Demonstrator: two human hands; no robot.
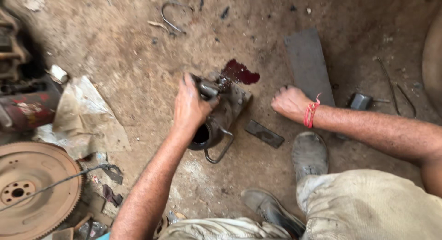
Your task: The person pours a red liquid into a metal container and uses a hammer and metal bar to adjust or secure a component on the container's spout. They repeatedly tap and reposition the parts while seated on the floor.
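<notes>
Dusty grey trousers (pixel 363 207) and two worn grey shoes (pixel 309 153) sit lowest in view, above packed dirt floor (pixel 129 51). Left hand (pixel 192 106) has its fingers (pixel 186 83) curled tight around the top of a grimy grey metal cylindrical housing (pixel 220 122) with a wire loop handle, lying tilted on the floor beside a dark red fluid puddle (pixel 239 73); right hand (pixel 290 102), fingers loosely bent and holding nothing, rests knuckles-down on the dirt. Near it lie a flat dark metal plate (pixel 308 65), a small dark rectangular bar (pixel 264 133), and far left a rusty toothed flywheel (pixel 32 189).
</notes>
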